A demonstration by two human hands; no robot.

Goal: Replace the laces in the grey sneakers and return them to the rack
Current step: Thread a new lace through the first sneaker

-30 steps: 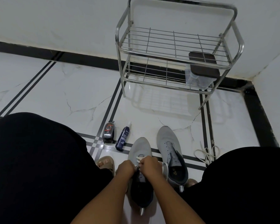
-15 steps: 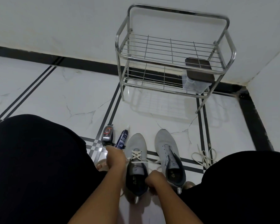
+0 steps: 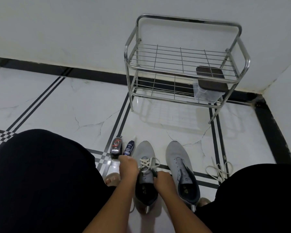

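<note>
Two grey sneakers sit side by side on the floor (image 3: 57, 105), and the left hand (image 3: 128, 168) and right hand (image 3: 163, 179) each pinch the white lace (image 3: 147, 163) on the left sneaker (image 3: 145, 172), near the metal rack (image 3: 183, 64).

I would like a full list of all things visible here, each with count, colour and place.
grey sneakers: 2, grey, on floor side by side; left one partly laced, right one unlaced
white lace: 1, white, crossed through left sneaker
loose lace: 1, white, on floor right of sneakers
dark bottle: 1, black and red, lying left of sneakers
spray bottle: 1, blue, beside dark bottle
rack: 1, silver, against wall
container: 1, clear with dark lid, lower shelf
left hand: on left sneaker
right hand: pinching lace
</note>
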